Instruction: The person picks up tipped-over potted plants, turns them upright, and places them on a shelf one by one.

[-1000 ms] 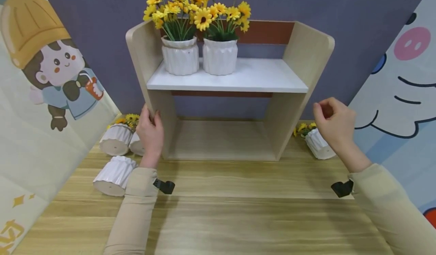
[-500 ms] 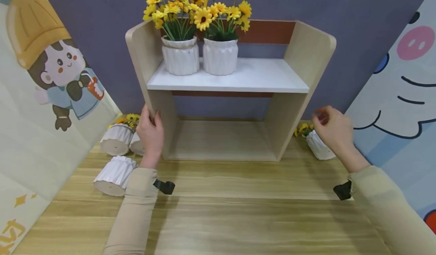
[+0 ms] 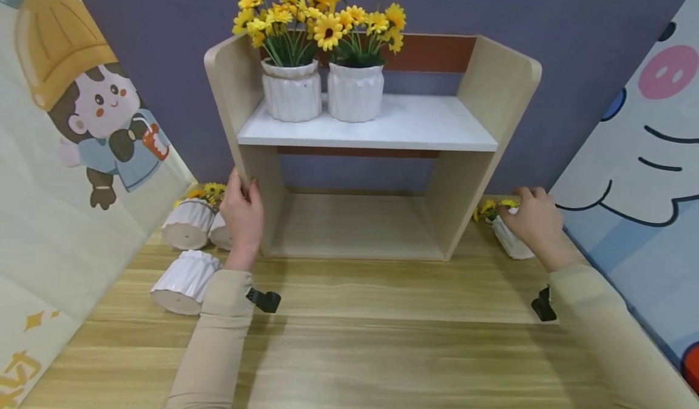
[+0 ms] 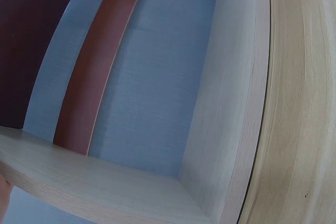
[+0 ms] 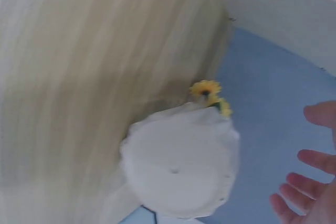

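My left hand (image 3: 243,215) grips the front edge of the left side panel of a two-tier wooden shelf (image 3: 357,224), thumb on the inner face. Only a sliver of that hand shows in the left wrist view, beside the shelf panel (image 4: 94,182). Over at the right, my right hand (image 3: 532,224) hovers by a white ribbed flowerpot (image 3: 510,239) with yellow flowers, lying on its side, and partly covers it in the head view. In the right wrist view the spread fingers (image 5: 317,161) stand apart from the pot's round base (image 5: 178,166).
Two white pots of yellow flowers (image 3: 355,93) stand upright on the left part of the white upper board (image 3: 426,124). Several more pots (image 3: 185,281) lie tipped over on the wood-grain table (image 3: 382,348), left of the shelf. Cartoon-printed panels (image 3: 617,178) flank both sides.
My right hand has come down toward the lying flowerpot, its fingers loosening from a curl. The left hand stays on the shelf panel.
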The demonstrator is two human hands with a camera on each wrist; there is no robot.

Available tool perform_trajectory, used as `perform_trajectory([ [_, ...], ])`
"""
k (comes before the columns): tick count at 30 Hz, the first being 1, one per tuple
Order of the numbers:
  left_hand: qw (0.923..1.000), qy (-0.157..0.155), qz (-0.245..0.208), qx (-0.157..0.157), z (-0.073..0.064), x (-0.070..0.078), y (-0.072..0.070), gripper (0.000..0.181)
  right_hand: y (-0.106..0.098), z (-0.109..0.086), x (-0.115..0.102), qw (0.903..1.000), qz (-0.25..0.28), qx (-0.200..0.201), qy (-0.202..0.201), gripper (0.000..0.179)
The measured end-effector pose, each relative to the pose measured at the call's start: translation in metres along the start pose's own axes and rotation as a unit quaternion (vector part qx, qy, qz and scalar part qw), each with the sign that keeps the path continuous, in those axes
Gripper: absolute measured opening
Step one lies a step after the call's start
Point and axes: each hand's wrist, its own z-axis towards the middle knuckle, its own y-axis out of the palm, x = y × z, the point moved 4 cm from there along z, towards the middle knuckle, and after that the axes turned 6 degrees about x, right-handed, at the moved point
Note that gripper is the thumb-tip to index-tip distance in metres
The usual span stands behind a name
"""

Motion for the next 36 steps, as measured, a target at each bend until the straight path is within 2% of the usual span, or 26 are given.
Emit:
perform_trajectory([
  [4, 1.0, -0.002, -0.002, 0.001, 0.0, -0.001, 0.0, 0.03, 0.01, -0.001, 0.01, 0.9996, -0.027, -0.012, 0.003, 0.061],
  [10, 1.0, -0.002, -0.003, 0.001, 0.0, 0.0, 0.0, 0.03, 0.025, -0.002, 0.024, 0.9939, -0.065, -0.087, 0.021, 0.082],
  [19, 1.0, 0.001, -0.002, 0.001, 0.0, -0.001, 0.001, 0.03, 0.039, 0.0, 0.028, 0.9817, -0.083, -0.163, 0.053, 0.088],
  [26, 1.0, 0.006, -0.006, 0.006, 0.0, -0.002, 0.002, 0.03, 0.043, 0.0, 0.029, 0.9805, -0.101, -0.16, 0.054, 0.085],
  [36, 1.0, 0.001, -0.003, 0.005, 0.0, -0.003, 0.002, 0.03, 0.042, 0.001, 0.038, 0.9841, -0.058, -0.149, 0.078, 0.075],
])
